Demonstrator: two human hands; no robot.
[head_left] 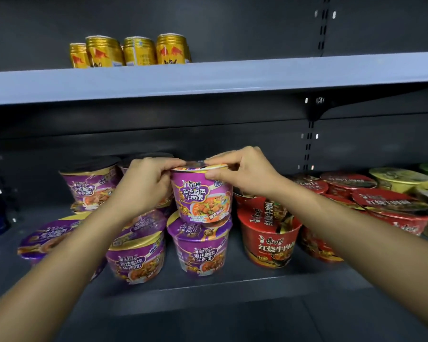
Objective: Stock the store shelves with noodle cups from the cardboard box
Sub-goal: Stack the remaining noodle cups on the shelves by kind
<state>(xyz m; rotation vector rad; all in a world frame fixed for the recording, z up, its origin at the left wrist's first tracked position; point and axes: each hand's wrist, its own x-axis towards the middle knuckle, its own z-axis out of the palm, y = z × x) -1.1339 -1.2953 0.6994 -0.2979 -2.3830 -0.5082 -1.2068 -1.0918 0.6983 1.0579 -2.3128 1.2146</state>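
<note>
1. On the lower shelf (232,285), near its middle, I hold a purple noodle cup (200,193) upright with both hands. It sits on the lid of a second purple cup (199,248) directly beneath it.
2. My left hand (143,183) grasps the top cup from the left, with the fingers curled over the edge of the lid and the thumb against the side wall.
3. My right hand (242,174) pinches the rim from the right, with the fingers curled over the top and the thumb pressed on the front just under the lip.
4. To the left stand more purple cups (136,260), stacked two high, several of them tilted.
5. Just beside the stack on the right are red noodle cups (269,243), and the upper front one leans over sideways.
6. Farther right, yellow-lidded cups (398,180) sit at the end of the row.
7. Above, the upper shelf (208,80) carries a group of gold cans (134,51), all upright and left of centre.
</note>
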